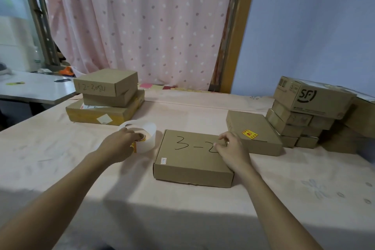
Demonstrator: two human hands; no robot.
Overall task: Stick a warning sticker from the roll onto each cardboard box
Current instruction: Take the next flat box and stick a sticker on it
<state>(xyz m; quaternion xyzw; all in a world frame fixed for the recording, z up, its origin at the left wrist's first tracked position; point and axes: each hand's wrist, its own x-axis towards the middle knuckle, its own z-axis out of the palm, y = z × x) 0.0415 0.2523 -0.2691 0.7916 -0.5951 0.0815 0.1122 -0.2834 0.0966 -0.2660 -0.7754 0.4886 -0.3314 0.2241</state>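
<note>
My left hand (119, 144) grips the sticker roll (149, 138) just left of the box marked "3-2" (188, 160). My right hand (233, 149) rests on that box, fingers (225, 137) bent; whether they pinch anything, I cannot tell. Just behind-right of it lies a stickered box (255, 124); farther right, an "SF" box (312, 97).

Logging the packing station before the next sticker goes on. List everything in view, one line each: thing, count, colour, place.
marked box: one, brown, flat, table centre, "3-2" handwritten on top.
stickered box: one, brown, flat, behind and right of the marked box.
yellow sticker: one, on the stickered box.
sticker roll: one, white backing, left of the marked box.
left stack: three brown boxes, far left of the table.
right pile: several brown boxes, count unclear, far right.
tablecloth: one, pale pink, covers the table.
curtain: one, pink, spotted, behind.
side table: one, grey, far left.
wall: blue, right.
left hand: grips the sticker roll.
right hand: on the marked box's far right corner, fingers bent.
</note>
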